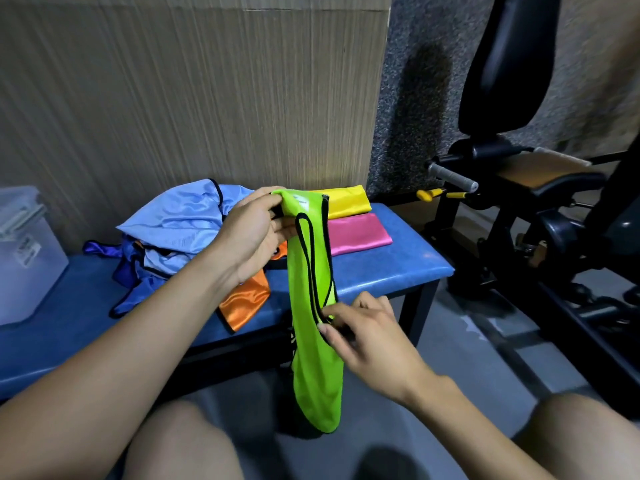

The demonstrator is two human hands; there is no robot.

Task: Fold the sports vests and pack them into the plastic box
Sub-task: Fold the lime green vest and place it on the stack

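The left hand [254, 233] is gripping the top of a shiny lime-green sports vest with black trim [313, 306], which is hanging in front of the blue padded bench [381, 271]. The right hand [367, 336] is pinching its black edge lower down. A translucent plastic box [26, 251] is sitting at the bench's left end.

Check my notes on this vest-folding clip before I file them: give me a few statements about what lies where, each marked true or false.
1. The left hand holds the top of the green vest. True.
2. The green vest lies flat on the blue bench. False: it hangs in the air in front of the bench.
3. A folded yellow vest and a folded pink vest lie side by side on the bench. True.
4. The plastic box stands at the bench's right end. False: it stands at the left.
5. The right hand rests idle on a knee. False: it pinches the green vest's edge.
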